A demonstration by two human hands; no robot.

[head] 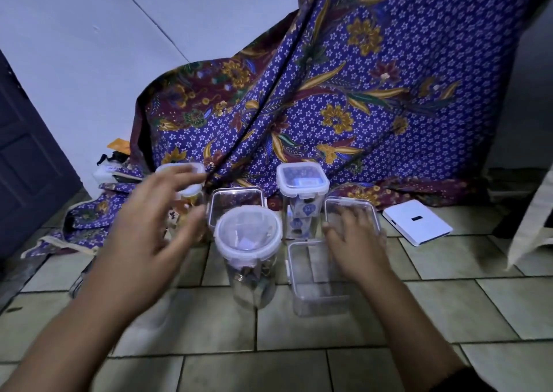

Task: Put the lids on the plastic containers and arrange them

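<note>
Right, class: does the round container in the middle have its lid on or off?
On. A clear, white-rimmed lid covers the round container; whether it is clipped cannot be told.

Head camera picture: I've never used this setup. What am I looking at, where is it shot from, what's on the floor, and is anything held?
There is no machine here: a person works with two bare hands, and the one picture comes from a camera worn on their head, looking down. On the tiled floor stand a round-lidded jar, a tall square lidded container and an open box with no lid, all clear plastic. The left hand, blurred, hovers with fingers spread and holds nothing. The right hand lies with fingers flat on a clear rectangular lid. A patterned cloth hangs behind.
</note>
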